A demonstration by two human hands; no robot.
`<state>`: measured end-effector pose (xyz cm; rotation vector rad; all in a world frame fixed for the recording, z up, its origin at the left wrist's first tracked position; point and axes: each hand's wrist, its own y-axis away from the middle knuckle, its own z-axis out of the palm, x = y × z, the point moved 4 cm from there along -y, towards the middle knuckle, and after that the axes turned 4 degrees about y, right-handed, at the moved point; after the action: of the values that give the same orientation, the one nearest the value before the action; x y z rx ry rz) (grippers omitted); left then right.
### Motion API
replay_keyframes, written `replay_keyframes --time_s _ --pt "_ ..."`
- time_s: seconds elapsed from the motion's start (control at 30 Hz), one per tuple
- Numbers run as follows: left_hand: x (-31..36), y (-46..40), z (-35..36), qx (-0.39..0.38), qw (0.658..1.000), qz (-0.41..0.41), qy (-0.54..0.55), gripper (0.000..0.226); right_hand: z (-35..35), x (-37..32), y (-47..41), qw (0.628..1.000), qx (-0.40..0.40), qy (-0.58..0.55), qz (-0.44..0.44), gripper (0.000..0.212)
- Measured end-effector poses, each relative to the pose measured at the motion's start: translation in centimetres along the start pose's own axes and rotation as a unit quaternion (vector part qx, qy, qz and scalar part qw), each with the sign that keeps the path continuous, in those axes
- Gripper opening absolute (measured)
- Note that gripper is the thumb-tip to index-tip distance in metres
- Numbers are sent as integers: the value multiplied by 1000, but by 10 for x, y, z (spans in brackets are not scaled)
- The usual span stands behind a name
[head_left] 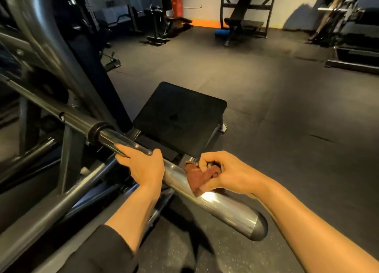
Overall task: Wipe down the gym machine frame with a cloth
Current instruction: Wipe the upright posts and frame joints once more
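A thick silver frame tube of the gym machine runs from the lower left to a rounded end at the lower right. My right hand grips a bunched reddish-brown cloth and holds it against the top of this tube. My left hand is curled round the end of a thinner chrome bar that slants down from the upper left and ends just above the tube. A black seat pad sits right behind both hands.
Dark frame tubes of the machine fill the left side. Grey rubber flooring stretches to the right and back. A black incline bench stands at the far wall, other machines at the far right.
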<state>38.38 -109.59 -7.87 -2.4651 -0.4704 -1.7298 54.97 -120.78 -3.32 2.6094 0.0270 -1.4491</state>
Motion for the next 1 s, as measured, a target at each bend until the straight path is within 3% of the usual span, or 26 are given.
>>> replay_keyframes --time_s 0.33,0.43,0.53,0.7,0.77,0.83,0.9,1.0 --pt "-5 -4 -2 34 997 44 50 93 11 -7 -46 991 -43 -1 -126 31" --pt "-12 -11 -3 65 998 13 -5 95 -1 11 -47 981 -108 -74 -146 27" --pt "10 2 0 71 994 -24 -84 86 -11 40 -49 970 -151 -165 -94 17" --pt "23 11 9 83 956 -90 -266 80 -35 69 -74 955 -172 -242 -10 9" --pt "30 18 14 130 922 -60 -361 77 -35 70 -95 943 -189 -273 14 7" --pt "44 22 39 170 899 36 -401 75 -30 66 -123 929 -194 -313 38 11" --pt "50 15 76 168 929 18 -331 59 -19 63 -158 908 -193 -366 70 4" --pt "44 -26 115 202 970 -75 -110 32 -20 61 -210 859 -147 -473 128 17"
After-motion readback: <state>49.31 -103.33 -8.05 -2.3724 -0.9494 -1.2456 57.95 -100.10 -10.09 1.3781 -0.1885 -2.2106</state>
